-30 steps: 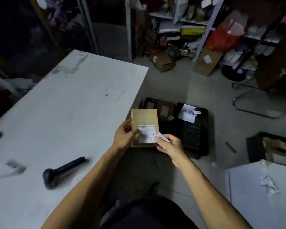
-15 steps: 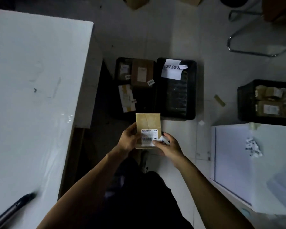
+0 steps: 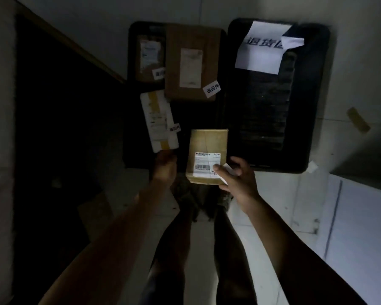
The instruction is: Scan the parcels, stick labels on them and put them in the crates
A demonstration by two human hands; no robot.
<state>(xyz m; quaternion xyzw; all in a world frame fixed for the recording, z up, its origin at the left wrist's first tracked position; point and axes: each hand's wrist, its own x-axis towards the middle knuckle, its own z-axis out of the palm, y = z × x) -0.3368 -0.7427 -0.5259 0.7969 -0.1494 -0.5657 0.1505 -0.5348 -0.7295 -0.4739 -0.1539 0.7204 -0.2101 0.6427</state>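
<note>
Labelling step: right hand [image 3: 238, 181] pinches small label [image 3: 226, 170] against brown parcel [image 3: 207, 156].
Left hand [image 3: 164, 167] seemingly free, grip unclear; next, drop into left crate [image 3: 130, 95].

A parcel-sorting room: labelled parcels [image 3: 193, 62] in black crates [image 3: 277, 95] on the floor.

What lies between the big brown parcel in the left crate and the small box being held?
In the head view, only dark crate floor separates the big brown parcel from the small box.

Dim light falls on a pale tiled floor [image 3: 273, 205], with a white surface [image 3: 361, 227] near right and deep shadow left.
</note>
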